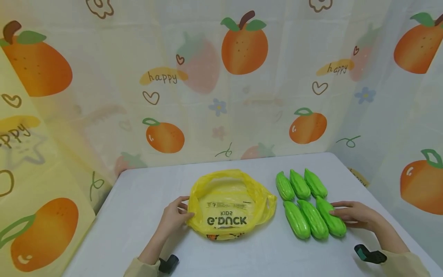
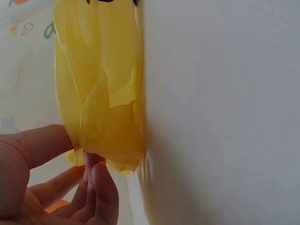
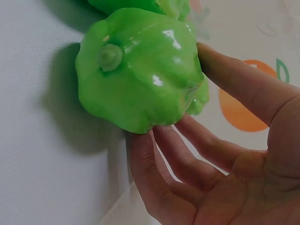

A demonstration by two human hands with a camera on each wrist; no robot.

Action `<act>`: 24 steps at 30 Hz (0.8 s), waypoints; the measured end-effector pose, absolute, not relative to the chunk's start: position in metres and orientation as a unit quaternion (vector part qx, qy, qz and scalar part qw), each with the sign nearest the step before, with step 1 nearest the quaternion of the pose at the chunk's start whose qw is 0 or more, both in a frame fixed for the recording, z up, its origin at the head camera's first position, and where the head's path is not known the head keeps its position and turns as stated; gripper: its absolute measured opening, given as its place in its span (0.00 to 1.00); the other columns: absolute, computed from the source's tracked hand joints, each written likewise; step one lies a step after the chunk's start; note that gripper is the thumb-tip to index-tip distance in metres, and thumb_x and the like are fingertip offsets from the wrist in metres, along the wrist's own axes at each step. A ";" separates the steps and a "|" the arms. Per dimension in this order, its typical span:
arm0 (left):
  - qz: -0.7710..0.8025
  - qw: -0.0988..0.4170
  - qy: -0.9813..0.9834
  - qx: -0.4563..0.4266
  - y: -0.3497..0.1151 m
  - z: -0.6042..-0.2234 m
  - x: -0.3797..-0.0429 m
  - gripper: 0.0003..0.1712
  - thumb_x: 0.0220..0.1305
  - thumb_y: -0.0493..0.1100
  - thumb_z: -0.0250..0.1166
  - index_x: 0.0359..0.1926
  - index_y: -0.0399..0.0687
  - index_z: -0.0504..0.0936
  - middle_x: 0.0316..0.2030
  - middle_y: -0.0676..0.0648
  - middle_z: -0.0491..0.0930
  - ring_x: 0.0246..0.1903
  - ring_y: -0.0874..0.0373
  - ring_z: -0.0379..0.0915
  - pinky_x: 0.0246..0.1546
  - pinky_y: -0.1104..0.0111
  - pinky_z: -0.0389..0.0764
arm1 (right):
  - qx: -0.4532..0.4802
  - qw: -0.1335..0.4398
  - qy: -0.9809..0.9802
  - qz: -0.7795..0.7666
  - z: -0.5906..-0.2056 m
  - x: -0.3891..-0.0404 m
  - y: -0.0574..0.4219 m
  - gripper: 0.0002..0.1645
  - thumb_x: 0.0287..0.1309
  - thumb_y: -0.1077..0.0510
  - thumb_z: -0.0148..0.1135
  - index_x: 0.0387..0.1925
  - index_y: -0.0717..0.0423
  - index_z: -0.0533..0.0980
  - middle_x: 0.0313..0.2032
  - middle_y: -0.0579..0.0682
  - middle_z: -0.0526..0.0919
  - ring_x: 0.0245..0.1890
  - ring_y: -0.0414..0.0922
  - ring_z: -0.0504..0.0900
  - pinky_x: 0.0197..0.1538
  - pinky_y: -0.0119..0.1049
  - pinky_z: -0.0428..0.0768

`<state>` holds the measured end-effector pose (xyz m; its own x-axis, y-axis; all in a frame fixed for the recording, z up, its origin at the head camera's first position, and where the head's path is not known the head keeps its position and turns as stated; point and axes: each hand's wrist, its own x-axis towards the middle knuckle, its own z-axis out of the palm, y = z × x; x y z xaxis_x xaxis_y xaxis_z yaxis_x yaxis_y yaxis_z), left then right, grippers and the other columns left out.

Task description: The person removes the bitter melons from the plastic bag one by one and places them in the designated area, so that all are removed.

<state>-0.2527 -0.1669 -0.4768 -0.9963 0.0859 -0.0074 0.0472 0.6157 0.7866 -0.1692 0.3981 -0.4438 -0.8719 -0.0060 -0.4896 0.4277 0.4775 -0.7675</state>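
A yellow plastic bag (image 1: 226,192) lies on the table with its mouth spread wide and dark lettering showing. My left hand (image 1: 176,213) pinches its left rim between thumb and fingers; the left wrist view shows the thin yellow film (image 2: 105,93) passing between them. To the right, several glossy green bitter gourds, one of them (image 1: 299,184) at the back, lie in two rows. My right hand (image 1: 360,215) holds the front-row gourd at the far right (image 1: 332,221), thumb on one side, fingers on the other. Up close, that gourd (image 3: 136,75) still appears by the tabletop.
A white cloth covers the table (image 1: 138,200). Fruit-printed curtains (image 1: 249,111) hang behind it and along both sides. Neighbouring gourds lie close against the held one on its left. Each wrist wears a dark strap device, such as the right one (image 1: 370,254).
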 end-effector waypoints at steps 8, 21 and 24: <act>0.435 0.021 0.899 0.038 -0.167 -0.477 -0.250 0.32 0.49 0.41 0.73 0.58 0.47 0.75 0.38 0.44 0.78 0.32 0.57 0.75 0.27 0.69 0.77 | 0.132 0.226 0.822 -0.505 -0.445 -0.168 0.401 0.44 0.59 0.46 0.61 0.64 0.73 0.59 0.51 0.56 0.79 0.44 0.41 0.80 0.48 0.41 0.80; 0.433 0.003 0.900 0.048 -0.164 -0.473 -0.253 0.32 0.52 0.44 0.72 0.59 0.46 0.75 0.36 0.46 0.79 0.31 0.58 0.75 0.27 0.69 0.77 | 0.128 0.227 0.830 -0.493 -0.434 -0.171 0.411 0.40 0.63 0.46 0.57 0.63 0.74 0.61 0.48 0.55 0.81 0.44 0.42 0.82 0.48 0.41 0.81; 0.420 -0.014 0.906 0.056 -0.167 -0.471 -0.253 0.31 0.56 0.49 0.69 0.60 0.45 0.73 0.36 0.47 0.80 0.32 0.58 0.75 0.29 0.69 0.76 | 0.110 0.212 0.854 -0.462 -0.425 -0.171 0.415 0.42 0.66 0.44 0.51 0.63 0.77 0.59 0.51 0.65 0.79 0.48 0.50 0.82 0.49 0.43 0.80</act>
